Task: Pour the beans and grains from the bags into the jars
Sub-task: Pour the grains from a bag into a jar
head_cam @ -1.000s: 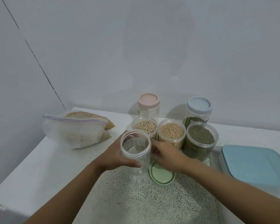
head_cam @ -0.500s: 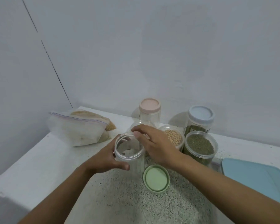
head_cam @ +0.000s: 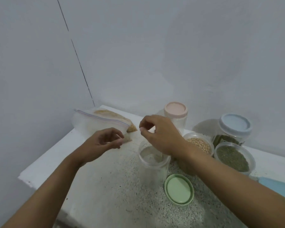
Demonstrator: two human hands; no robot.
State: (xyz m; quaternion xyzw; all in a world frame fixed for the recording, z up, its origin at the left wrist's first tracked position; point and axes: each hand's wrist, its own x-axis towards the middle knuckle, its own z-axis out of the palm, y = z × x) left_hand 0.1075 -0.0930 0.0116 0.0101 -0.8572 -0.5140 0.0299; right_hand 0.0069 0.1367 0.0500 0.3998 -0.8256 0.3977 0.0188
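- Zip bag (head_cam: 102, 124): one is counted, of clear, limp plastic with a coloured seal strip. Tan grain is seen in its far corner. It lies left of centre, at the back of the counter.
- Empty jar (head_cam: 153, 163): a clear, smooth plastic cylinder, open-topped and upright, is found at lower centre and is touched by neither hand.
- Green lid (head_cam: 179, 189): one round, shallow lid is laid flat just below and right of the empty jar.
- Jars: five are counted in view.
  - Two are capped, the pink-lidded jar (head_cam: 176, 116) and the blue-lidded jar (head_cam: 233, 129), at the back.
  - Two are open and filled, the jar of pale round beans (head_cam: 199, 143) and the jar of fine green beans (head_cam: 233, 158), right of centre.
  - The fifth is the empty jar.
- Left hand (head_cam: 104, 140): its fingers are loosely curled, apart from the thumb, and nothing is held. The fingertips are placed by the bag's near corner; contact cannot be confirmed.
- Right hand (head_cam: 161, 134): it is held above the empty jar with fingers bent loosely, and nothing is seen in it.
- Change since half a second ago:
  - The empty jar, then gripped by the left hand, has been released.
  - That hand has been moved left toward the bag.
  - The right hand has been lifted off the rim.
- Counter (head_cam: 105, 195): a speckled, grainy stone top with white edges is noted.
- Blue flat lid (head_cam: 281, 188): it is cut off at the lower right edge of the frame.
- Wall (head_cam: 155, 46): it is plain and pale.
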